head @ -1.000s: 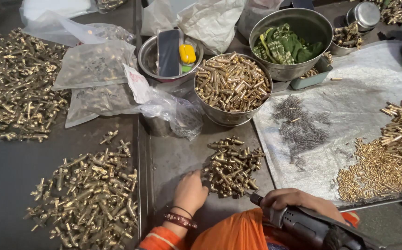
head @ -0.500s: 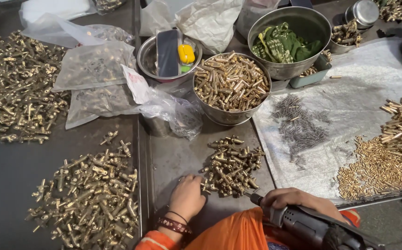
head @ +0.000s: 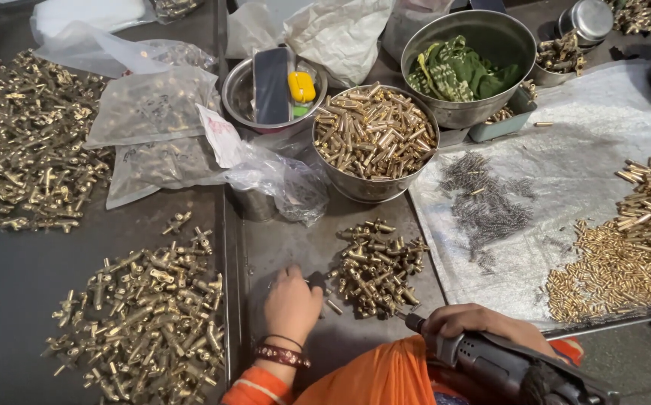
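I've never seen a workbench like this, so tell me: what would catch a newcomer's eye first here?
Probably the gleaming heaps of brass fittings spread over the dark table, with a steel bowl of brass tubes in the middle. Near the bottom edge, the left hand rests beside a small pile of fittings, while the right hand grips a dark power tool.

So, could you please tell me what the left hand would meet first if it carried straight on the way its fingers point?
The left hand points up and slightly right. First it would probably meet the small pile of brass fittings beside its fingertips, and beyond that the steel bowl of brass tubes; depth is hard to judge.
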